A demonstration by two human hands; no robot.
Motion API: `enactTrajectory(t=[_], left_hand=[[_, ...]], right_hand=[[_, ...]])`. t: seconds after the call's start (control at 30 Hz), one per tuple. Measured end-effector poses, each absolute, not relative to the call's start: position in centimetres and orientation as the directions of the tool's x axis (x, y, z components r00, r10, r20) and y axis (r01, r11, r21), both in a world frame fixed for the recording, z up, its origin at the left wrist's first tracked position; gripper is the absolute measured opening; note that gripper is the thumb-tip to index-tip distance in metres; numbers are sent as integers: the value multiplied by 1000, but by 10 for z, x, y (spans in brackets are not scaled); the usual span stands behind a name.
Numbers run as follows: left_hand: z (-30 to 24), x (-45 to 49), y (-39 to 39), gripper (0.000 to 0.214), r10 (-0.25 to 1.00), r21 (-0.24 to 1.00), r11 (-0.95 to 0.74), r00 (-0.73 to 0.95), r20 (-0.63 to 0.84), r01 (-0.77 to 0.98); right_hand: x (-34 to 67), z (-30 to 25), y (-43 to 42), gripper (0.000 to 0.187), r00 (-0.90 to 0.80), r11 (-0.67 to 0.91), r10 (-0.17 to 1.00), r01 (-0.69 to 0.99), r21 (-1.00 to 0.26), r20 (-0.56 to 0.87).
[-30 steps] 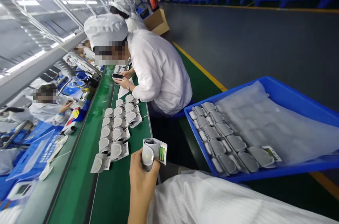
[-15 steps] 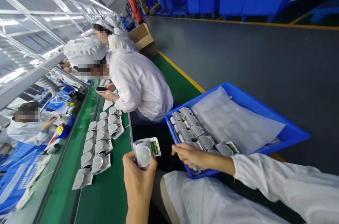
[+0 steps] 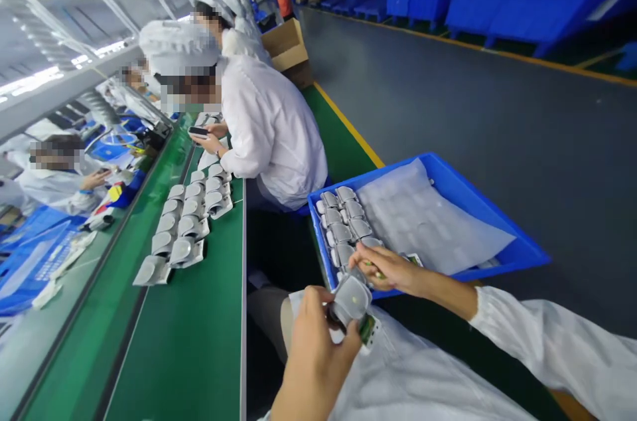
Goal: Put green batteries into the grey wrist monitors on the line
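Note:
My left hand (image 3: 316, 341) is closed round a grey rolled cuff-like part (image 3: 351, 300) with a small green label, held over my lap. My right hand (image 3: 385, 268) reaches into the near end of the blue crate (image 3: 497, 228) and its fingers curl over another grey part with a green label; the part itself is mostly hidden. Inside the crate, rows of the same grey parts (image 3: 343, 218) lie beside a clear plastic sheet (image 3: 428, 215).
A green conveyor belt (image 3: 199, 335) runs along my left with rows of grey parts (image 3: 186, 222) on it. A co-worker in white (image 3: 269, 129) sits just ahead holding a phone; others work farther along. Grey floor and blue bins lie to the right.
My left hand has brought its grey part from above the belt edge down and right over my lap. My right hand came into view and reached into the crate's near end.

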State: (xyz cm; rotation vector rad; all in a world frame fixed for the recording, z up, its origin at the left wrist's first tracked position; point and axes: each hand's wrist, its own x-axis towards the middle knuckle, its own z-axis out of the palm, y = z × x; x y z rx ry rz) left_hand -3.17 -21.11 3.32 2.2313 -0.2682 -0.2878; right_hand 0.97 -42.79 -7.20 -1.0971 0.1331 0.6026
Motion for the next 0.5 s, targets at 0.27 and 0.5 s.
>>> enactTrajectory(t=[0.27, 0.5], left_hand=[[-5, -41, -231, 19, -113, 677, -697, 969, 220, -236], [45, -50, -212, 13, -222, 905, -394, 972, 77, -162]], right_hand=[[-41, -87, -400, 71, 788, 178, 425, -555, -813, -445], [-10, -116, -449, 72, 868, -127, 110, -471, -873, -484]])
